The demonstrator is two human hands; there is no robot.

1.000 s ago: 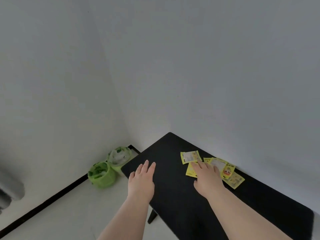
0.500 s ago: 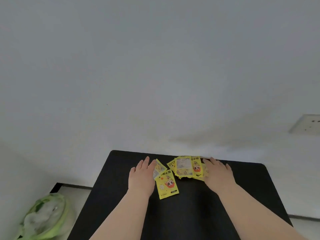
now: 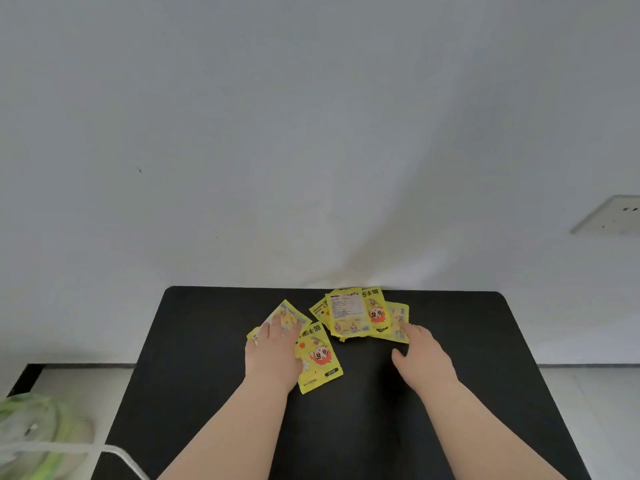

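One change: left hand (image 3: 273, 355) now atop yellow packets (image 3: 320, 358), formerly beside them.

The left hand (image 3: 273, 355) lies over the near parts of two yellow packets (image 3: 289, 315) and hides them. In the pile (image 3: 349, 313) by the right hand (image 3: 424, 355), the lower ones show only edges, and none is large enough to read. The green basket (image 3: 38, 434) is blurred and cut by the lower left corner, the wall socket (image 3: 613, 216) by the right edge, and the bench (image 3: 194, 341) by the bottom.
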